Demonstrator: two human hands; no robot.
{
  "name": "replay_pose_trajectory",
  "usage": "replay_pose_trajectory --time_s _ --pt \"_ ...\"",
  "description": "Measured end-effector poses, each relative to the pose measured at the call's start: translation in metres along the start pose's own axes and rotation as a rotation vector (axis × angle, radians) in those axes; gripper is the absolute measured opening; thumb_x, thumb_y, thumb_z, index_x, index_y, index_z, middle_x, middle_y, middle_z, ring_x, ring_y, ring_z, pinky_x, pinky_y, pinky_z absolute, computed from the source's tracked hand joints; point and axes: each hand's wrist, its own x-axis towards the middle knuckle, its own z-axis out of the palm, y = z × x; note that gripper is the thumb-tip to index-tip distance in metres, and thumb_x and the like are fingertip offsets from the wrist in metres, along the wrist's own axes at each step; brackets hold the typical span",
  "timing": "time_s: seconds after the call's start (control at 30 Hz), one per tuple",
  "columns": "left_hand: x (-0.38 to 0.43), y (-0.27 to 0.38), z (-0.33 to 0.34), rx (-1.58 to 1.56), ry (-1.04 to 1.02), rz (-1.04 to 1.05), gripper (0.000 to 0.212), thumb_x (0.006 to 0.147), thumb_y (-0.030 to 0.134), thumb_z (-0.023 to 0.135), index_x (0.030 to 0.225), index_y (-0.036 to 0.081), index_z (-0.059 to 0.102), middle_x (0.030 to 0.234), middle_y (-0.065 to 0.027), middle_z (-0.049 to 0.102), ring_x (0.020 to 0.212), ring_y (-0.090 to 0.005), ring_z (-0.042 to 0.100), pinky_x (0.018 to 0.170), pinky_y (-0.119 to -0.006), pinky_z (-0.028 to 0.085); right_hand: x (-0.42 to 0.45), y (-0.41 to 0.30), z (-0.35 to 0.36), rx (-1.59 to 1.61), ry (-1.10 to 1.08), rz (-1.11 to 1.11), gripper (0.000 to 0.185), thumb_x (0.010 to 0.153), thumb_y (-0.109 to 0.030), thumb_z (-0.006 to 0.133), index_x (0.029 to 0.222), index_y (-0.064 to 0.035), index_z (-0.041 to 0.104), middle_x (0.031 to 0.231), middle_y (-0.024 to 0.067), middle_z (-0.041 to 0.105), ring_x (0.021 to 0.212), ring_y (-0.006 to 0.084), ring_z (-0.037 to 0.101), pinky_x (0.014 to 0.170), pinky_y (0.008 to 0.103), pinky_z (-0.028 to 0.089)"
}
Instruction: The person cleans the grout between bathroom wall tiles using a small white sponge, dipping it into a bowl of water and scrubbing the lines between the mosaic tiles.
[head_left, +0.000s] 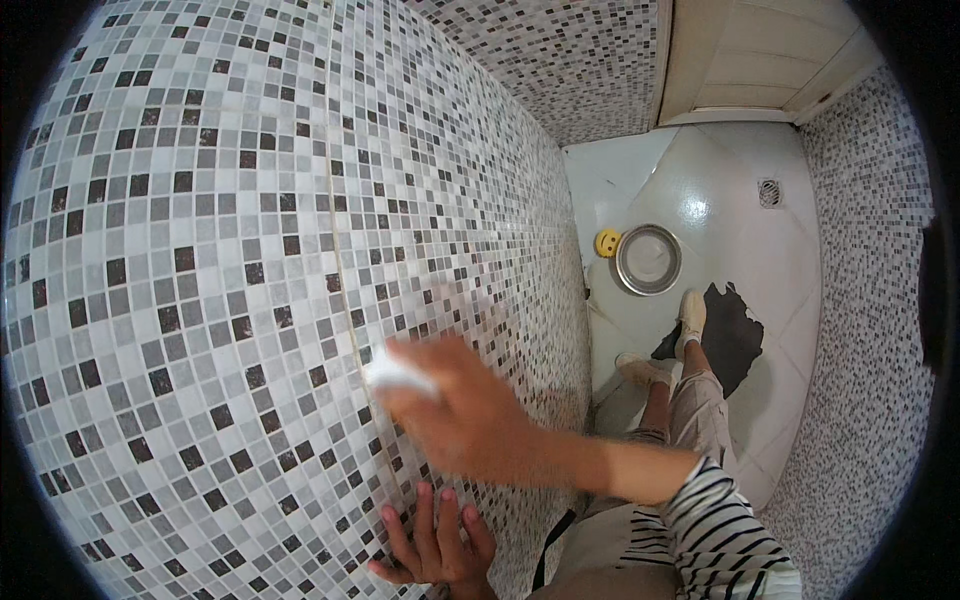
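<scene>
My right hand (457, 409) reaches across from a striped sleeve and is closed around a small white object (401, 375), blurred, possibly a cloth or sponge. It is held at the mosaic-tiled wall (247, 315), beside a long pale joint line running through the tiles. Lower down, my left hand (442, 544) rests on the same wall with its fingers spread and nothing in it. The white object's far side is hidden by the fingers of my right hand.
On the pale tiled floor (742, 165) stand a round metal basin (649, 259) and, against it, a yellow smiley-face item (607, 243). A torn dark sheet (731, 337) lies by my shoes (691, 315). A floor drain (769, 193) and a door (757, 60) are farther off.
</scene>
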Motion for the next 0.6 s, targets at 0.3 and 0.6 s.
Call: replay_pose_trajectory --time_s 0.3,0.6 --pt "-0.002 0.003 0.005 -0.032 0.010 -0.026 0.023 0.091 0.034 0.054 0.095 0.017 0.069 0.103 -0.0028 0.071 0.124 -0.0345 0.049 0.113 -0.056 -0.004 0.041 0.043 -0.012 -0.064 -0.069 0.093 0.019 0.080 -0.006 0.061 0.098 -0.0040 0.058 0.113 0.0203 0.053 0.099 0.0374 0.055 0.078 0.0447 0.053" --pt "-0.001 0.003 0.002 -0.005 0.001 -0.024 0.023 0.092 0.034 0.054 0.098 0.017 0.068 0.103 -0.0025 0.071 0.124 -0.0343 0.051 0.113 -0.056 -0.003 0.031 0.046 -0.004 -0.077 0.052 0.001 0.022 0.074 -0.005 0.070 0.095 -0.0060 0.064 0.113 0.0149 0.055 0.098 0.0293 0.057 0.080 0.0392 0.050"
